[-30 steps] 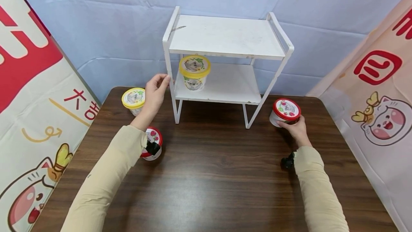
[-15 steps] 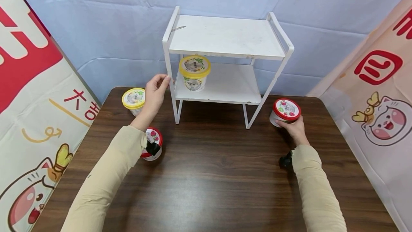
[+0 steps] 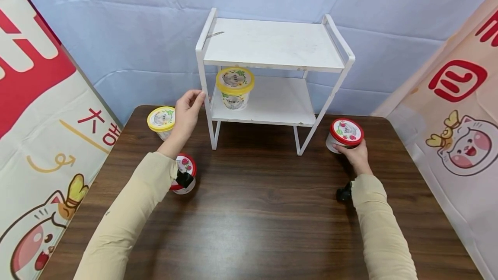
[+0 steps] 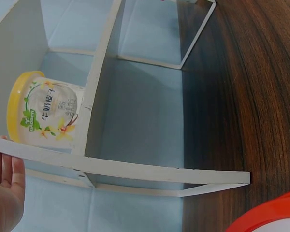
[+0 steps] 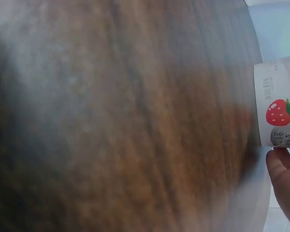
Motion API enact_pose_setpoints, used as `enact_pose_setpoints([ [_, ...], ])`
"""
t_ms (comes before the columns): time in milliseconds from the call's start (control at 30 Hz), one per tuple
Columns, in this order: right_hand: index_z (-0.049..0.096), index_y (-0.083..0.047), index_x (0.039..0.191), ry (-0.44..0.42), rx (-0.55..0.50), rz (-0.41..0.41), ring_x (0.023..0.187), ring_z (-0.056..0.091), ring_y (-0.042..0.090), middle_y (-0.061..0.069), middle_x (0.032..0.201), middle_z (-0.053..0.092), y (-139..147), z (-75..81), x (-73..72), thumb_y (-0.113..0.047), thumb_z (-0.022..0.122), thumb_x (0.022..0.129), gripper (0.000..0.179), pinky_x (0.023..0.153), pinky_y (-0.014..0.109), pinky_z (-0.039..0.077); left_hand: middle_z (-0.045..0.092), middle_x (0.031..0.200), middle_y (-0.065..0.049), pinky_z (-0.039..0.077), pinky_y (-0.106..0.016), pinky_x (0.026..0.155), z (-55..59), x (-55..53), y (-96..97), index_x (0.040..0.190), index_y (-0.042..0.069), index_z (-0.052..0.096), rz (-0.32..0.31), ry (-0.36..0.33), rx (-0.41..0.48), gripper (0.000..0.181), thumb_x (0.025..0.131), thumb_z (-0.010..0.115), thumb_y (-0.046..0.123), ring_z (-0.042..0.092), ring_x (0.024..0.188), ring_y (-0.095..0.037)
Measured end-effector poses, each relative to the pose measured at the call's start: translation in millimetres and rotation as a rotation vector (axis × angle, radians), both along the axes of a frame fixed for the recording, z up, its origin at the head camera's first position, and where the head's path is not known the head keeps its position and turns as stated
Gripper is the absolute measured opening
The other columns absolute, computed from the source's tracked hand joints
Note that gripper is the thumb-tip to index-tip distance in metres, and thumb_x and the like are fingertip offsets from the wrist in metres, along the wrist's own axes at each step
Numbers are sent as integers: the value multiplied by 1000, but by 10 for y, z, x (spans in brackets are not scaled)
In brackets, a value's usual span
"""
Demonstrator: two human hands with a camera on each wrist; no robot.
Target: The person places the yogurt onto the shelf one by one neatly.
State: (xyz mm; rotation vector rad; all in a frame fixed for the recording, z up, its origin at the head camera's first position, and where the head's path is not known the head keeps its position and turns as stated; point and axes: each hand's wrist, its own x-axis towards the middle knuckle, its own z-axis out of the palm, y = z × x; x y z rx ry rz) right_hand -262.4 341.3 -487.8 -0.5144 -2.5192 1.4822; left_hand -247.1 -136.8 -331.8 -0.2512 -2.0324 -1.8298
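Note:
My left hand (image 3: 188, 111) grips the left front post of a white two-tier rack (image 3: 272, 46); a fingertip shows past the post. In the left wrist view, just beyond that hand (image 4: 7, 193), a yellow-lidded tub (image 4: 46, 111) stands on the lower shelf. At the right, my right hand (image 3: 358, 157) holds a red-lidded tub (image 3: 347, 132) from its near side, thumb in front. Strawberries are printed on that tub's side (image 5: 279, 113) in the right wrist view. Whether its base touches the table cannot be told.
Another yellow-lidded tub (image 3: 161, 118) stands on the dark wood table (image 3: 253, 211), left of the rack. A second red-lidded tub (image 3: 188, 165) is partly hidden under my left wrist. Pale blue cloth (image 3: 148, 33) hangs behind, with printed banners at both sides.
My right wrist and forearm have shifted slightly left, while the red-lidded tub stays in place. The left hand keeps its position at the rack's post.

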Motion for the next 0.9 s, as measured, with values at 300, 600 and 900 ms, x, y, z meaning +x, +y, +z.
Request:
enact_pose_setpoints([
  [300, 17, -3, 142, 45, -32, -1, 127, 29, 27, 17, 140, 31, -8, -17, -1, -18, 76, 73, 92, 107, 36, 24, 55, 80, -1, 45, -14, 68, 10, 12, 0, 98, -17, 57, -1, -6, 5, 24, 92, 51, 6, 52, 71, -7],
  [600, 19, -6, 142, 55, -46, -28, 127, 30, 24, 14, 140, 32, -10, -18, 17, -21, 76, 73, 91, 107, 34, 25, 56, 82, -6, 45, -14, 68, 10, 16, -5, 98, -16, 56, -3, 4, -5, 24, 93, 51, 6, 51, 69, 0],
  [900, 23, -6, 140, 65, -65, -63, 123, 33, 20, 12, 137, 35, 12, 5, 72, -21, 76, 73, 87, 105, 31, 27, 58, 84, -10, 46, -18, 70, 10, 18, -7, 98, -16, 57, -2, 3, -12, 23, 92, 51, 6, 52, 69, -2],
])
